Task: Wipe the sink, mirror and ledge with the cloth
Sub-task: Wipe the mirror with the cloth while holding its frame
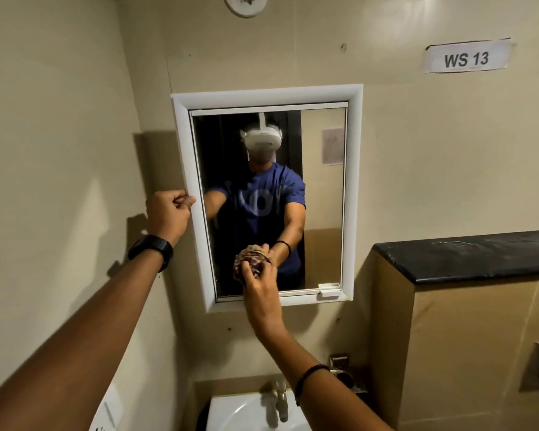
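Now, step in hand: wiping the mirror (321,197), low on the glass.
Right hand (260,289): fingers closed round a bunched cloth (249,265), pressing it against the lower part of the glass, just above the bottom frame.
Left hand (168,211): curled shut, thumb and knuckles braced on the mirror's white left frame; holds nothing else that I can see.
Doing it well: judge overlapping strokes best, with the left hand steadying the frame; open the wad flatter for more contact.
Mirror's lie: upright on the wall, facing the person, long axis vertical.
Ledge (467,256): dark, to the right, long axis running left-right; a small yellow-red object at its far end.
Sink (231,412): white, directly below, tap (281,399) at the back.
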